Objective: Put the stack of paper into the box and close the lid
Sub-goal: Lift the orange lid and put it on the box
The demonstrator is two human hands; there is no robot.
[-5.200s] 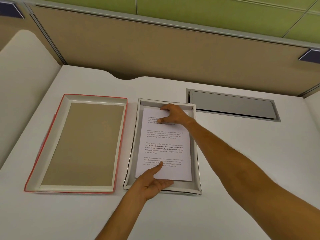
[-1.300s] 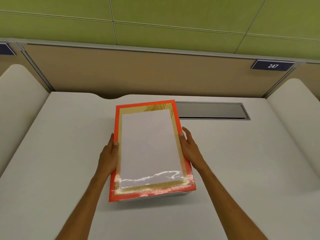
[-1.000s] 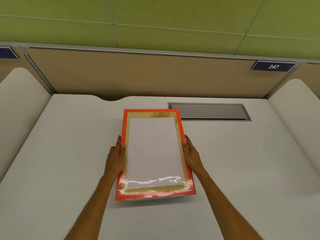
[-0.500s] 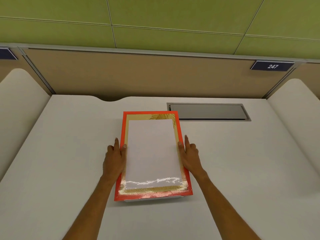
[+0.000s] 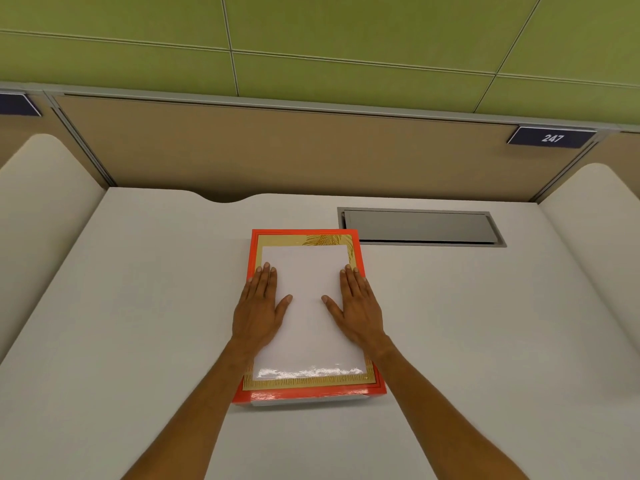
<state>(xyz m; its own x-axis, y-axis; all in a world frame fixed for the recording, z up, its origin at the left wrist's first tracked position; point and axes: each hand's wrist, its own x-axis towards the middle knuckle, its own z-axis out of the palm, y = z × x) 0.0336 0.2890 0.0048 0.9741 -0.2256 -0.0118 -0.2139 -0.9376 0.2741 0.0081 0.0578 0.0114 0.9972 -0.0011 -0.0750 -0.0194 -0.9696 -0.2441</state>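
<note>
While both hands lay palm-down on the lid point(image 5: 306, 327), neither gripped anything: left hand point(image 5: 259, 311) was flat w/ fingers together & stretched toward the top of the frame, thumb splayed inward; right hand point(image 5: 356, 311) mirrored it. Each hand sat partly on the lid's white centre panel & partly on its gold band, left hand at the left edge, right hand at the right edge, w/ bare white panel between the thumbs. Both forearms ran up from the bottom of the frame, converging on the lid.

Lid was orange-red at the rim, gold inside that w/ a leaf pattern at the upper right corner, glossy glare along its lower edge. It sat on the box point(image 5: 308, 402), of which only a thin pale strip showed under the lid's lower edge, approx. centre frame. Stack of paper wasn't visible; can't tell from this view where it lay.

Box rested on a white desk point(image 5: 131, 306). Just right of the lid's upper right corner was a grey recessed cable hatch point(image 5: 420, 226) in the desk. Behind that, a tan partition point(image 5: 294, 154) w/ a dark number plate point(image 5: 551, 137) reading 247 at upper right, green wall panels point(image 5: 346, 39) across the top.
</note>
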